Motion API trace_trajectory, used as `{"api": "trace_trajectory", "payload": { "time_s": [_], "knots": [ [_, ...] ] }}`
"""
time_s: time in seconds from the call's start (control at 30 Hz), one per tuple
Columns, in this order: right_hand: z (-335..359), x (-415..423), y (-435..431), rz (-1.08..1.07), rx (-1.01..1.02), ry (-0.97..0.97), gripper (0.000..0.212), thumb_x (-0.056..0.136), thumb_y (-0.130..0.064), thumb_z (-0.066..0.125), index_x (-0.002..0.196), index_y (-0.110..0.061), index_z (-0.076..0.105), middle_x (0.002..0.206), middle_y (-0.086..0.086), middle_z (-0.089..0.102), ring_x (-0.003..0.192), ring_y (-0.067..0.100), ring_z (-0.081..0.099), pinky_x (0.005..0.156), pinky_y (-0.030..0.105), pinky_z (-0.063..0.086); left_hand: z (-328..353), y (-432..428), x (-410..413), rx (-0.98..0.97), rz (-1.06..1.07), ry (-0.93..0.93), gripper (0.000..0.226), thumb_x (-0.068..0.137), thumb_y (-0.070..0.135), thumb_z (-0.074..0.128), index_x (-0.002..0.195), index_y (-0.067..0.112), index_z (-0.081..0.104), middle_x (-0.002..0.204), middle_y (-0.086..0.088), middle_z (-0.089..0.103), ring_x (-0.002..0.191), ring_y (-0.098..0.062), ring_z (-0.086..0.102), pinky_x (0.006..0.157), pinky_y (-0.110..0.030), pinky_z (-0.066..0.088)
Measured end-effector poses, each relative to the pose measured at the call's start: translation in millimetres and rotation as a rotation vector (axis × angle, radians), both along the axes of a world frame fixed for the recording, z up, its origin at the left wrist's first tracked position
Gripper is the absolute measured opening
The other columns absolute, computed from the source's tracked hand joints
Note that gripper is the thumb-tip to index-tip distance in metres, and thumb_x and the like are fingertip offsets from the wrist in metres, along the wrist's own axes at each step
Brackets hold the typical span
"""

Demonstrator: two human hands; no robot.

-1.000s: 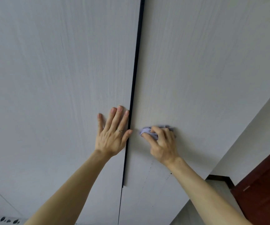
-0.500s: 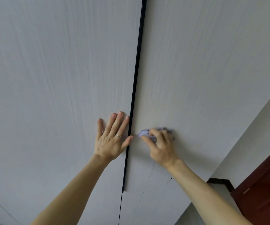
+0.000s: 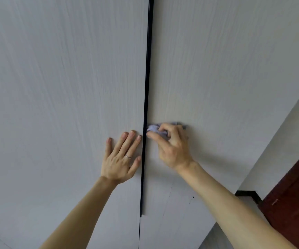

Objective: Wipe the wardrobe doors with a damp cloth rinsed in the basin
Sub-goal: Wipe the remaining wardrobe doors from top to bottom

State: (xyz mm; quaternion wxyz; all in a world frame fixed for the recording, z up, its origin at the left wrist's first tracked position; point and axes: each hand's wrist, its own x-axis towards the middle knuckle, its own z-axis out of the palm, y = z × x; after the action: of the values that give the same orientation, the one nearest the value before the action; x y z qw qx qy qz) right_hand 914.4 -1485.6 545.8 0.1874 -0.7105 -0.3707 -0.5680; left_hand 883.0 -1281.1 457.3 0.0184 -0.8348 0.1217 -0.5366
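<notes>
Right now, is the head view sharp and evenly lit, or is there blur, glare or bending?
Head view: soft, even light, no glare; a faint shadow lies on the right door beside the right hand; the door's far edge bows from the wide lens; the hand and cloth show no clear blur.

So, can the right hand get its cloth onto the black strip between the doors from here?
Probably yes. The right hand grips the cloth right beside the black strip, nothing between them; the left hand lies flat on the left door, just clear of it.
</notes>
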Motion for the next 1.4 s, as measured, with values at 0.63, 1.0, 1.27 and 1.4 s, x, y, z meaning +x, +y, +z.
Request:
{"api": "trace_trajectory", "payload": {
  "time_s": [0.63, 1.0, 1.27, 1.4],
  "knots": [
    [-23, -2, -14, -0.125, 0.346, 0.144, 0.034, 0.091, 0.007, 0.050, 0.106, -0.020, 0.065, 0.113, 0.006, 0.035, 0.089, 0.039, 0.054, 0.073, 0.042, 0.049, -16, 1, 18, 0.033, -0.018, -0.093, 0.077, 0.094, 0.055, 0.044, 0.160, 0.020, 0.023, 0.169, 0.001, 0.009, 0.155, -0.016, 0.009, 0.122, -0.052, 0.003],
    [-230, -40, -48, -0.269, -0.071, 0.568, 0.054, 0.075, 0.011, 0.064, 0.109, -0.032, 0.064, 0.114, -0.006, 0.051, 0.093, 0.022, 0.047, 0.079, 0.035, 0.046, -40, -10, 11, -0.091, -0.137, -0.096, 0.073, 0.098, 0.045, 0.045, 0.161, 0.025, 0.014, 0.169, -0.002, 0.001, 0.156, -0.022, 0.006, 0.122, -0.055, 0.000],
    [-131, -4, -48, -0.139, 0.335, 0.103, 0.030, 0.086, 0.008, 0.057, 0.101, -0.013, 0.072, 0.113, 0.002, 0.041, 0.095, 0.022, 0.047, 0.077, 0.049, 0.048, -164, -47, 3, -0.243, -0.073, 0.026, 0.081, 0.095, 0.039, 0.043, 0.161, 0.019, 0.000, 0.169, 0.005, -0.007, 0.156, -0.019, -0.003, 0.122, -0.053, -0.008],
    [-143, 9, -46, -0.145, 0.427, 0.003, 0.026, 0.088, 0.002, 0.056, 0.101, -0.012, 0.073, 0.106, 0.014, 0.049, 0.092, 0.024, 0.048, 0.078, 0.050, 0.047, -173, -59, 15, -0.338, -0.061, -0.041, 0.079, 0.097, 0.038, 0.041, 0.161, 0.021, -0.003, 0.168, 0.009, -0.010, 0.155, -0.016, -0.005, 0.122, -0.050, -0.013]
  ]
}}
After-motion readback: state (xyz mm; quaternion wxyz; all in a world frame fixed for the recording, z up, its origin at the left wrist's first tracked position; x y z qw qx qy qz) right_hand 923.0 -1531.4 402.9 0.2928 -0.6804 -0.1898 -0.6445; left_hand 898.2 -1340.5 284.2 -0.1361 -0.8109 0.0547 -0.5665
